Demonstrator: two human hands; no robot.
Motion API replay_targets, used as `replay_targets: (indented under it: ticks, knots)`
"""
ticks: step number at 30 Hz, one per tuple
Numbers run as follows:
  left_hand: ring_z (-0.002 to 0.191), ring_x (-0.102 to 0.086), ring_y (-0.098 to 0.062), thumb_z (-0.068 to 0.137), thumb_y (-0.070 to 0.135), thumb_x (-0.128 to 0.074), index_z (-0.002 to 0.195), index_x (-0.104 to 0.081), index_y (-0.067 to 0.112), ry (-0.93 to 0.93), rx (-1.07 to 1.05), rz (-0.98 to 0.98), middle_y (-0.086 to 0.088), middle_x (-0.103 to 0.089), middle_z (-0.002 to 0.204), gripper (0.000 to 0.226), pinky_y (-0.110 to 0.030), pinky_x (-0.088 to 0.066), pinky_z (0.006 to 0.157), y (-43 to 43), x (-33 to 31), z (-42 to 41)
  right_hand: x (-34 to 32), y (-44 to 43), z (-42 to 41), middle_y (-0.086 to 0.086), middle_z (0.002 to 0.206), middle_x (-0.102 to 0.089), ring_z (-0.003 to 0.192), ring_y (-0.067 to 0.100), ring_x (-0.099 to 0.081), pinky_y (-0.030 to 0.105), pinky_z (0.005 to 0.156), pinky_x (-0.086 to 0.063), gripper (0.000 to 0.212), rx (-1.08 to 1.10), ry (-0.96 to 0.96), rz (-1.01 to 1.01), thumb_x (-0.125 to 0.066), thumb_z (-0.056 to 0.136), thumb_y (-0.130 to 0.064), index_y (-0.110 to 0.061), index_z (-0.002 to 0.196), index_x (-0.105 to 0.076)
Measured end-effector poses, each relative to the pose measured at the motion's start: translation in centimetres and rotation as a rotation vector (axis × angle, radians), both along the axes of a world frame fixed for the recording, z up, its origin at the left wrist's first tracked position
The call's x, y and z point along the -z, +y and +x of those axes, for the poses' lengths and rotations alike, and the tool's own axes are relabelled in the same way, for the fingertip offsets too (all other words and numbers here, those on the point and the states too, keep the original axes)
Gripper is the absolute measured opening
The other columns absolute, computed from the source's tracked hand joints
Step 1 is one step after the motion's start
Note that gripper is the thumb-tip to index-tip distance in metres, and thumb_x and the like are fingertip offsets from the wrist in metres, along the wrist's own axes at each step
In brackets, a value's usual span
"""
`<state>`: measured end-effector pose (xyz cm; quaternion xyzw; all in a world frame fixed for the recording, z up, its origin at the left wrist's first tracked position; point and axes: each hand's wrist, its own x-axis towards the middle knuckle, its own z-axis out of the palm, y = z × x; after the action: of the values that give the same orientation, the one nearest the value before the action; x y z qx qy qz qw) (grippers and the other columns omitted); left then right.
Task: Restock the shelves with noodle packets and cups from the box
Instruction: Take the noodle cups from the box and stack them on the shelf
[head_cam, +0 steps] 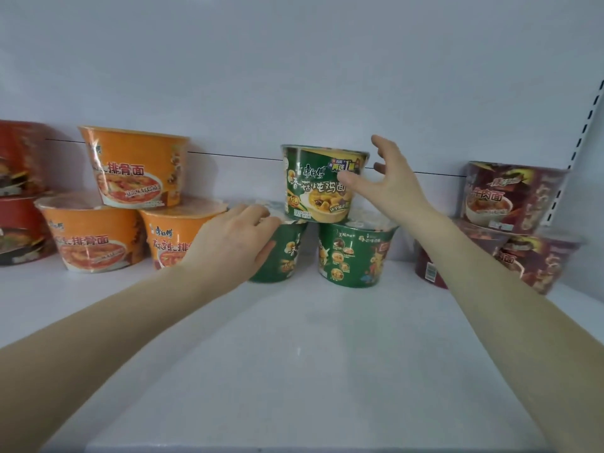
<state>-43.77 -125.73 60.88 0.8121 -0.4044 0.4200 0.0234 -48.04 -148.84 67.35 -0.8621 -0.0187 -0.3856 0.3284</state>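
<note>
Left hand [232, 243] holds lower green cup [282, 259]; right hand [389, 184] touches top cup [318, 184].

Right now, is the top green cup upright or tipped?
Upright: top green cup sits rim up on the left green cup and right green cup.

Cup count on shelf [294, 348]: 3 orange cups [134, 168] mid-left of frame, one on two. 3 green cups [322, 184] at centre, same stack. 3 maroon cups [513, 194] at right, one partly hidden. 2 red cups [19, 158] cut off at left edge. 11 cups total. 2 hands: left hand [228, 240], right hand [389, 181].
</note>
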Motion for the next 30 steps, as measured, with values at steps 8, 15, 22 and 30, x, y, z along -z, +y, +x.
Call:
replay_targets:
  ticks: [8,15,22,30]
  knots:
    - [0.083,-0.063,-0.036,0.083,0.005,-0.063,0.099,-0.064,0.001,0.136,-0.026,0.024,-0.017,-0.068,0.092,0.017,-0.04,-0.048,0.074,-1.4,-0.3,2.8,-0.4,0.4,2.2,0.004,0.139,-0.04,0.124,0.018,-0.042,0.021,0.093,-0.031,0.075,-0.03,0.025,-0.016,-0.07,0.077,-0.042,-0.015,0.137,-0.035]
    - [0.079,-0.062,-0.035,0.084,0.016,-0.064,0.098,-0.068,0.007,0.155,0.159,-0.095,-0.014,-0.067,0.084,0.017,-0.038,-0.045,0.068,-2.9,-0.4,2.1,-0.4,0.6,2.8,0.001,0.117,-0.053,0.101,0.014,-0.05,0.023,0.084,-0.041,0.061,0.007,-0.11,0.056,-0.077,0.07,-0.038,-0.013,0.12,-0.051]
    - [0.1,-0.055,-0.017,0.083,0.041,-0.045,0.121,-0.054,0.025,0.439,0.152,-0.002,0.005,-0.061,0.116,0.042,-0.035,-0.047,0.087,-1.7,-2.4,2.1,-0.9,-0.1,2.4,-0.001,0.109,-0.053,0.1,0.02,-0.057,0.032,0.086,-0.049,0.061,0.021,-0.143,0.122,-0.077,0.07,-0.038,-0.014,0.12,-0.052]
    - [0.102,-0.055,-0.022,0.09,0.05,-0.046,0.124,-0.053,0.022,0.276,0.008,0.088,0.0,-0.062,0.113,0.045,-0.036,-0.046,0.081,-1.2,-1.5,3.0,-0.9,-0.4,2.6,-0.001,0.11,-0.054,0.098,0.018,-0.056,0.025,0.08,-0.045,0.061,0.03,-0.152,0.111,-0.077,0.07,-0.038,-0.014,0.12,-0.051]
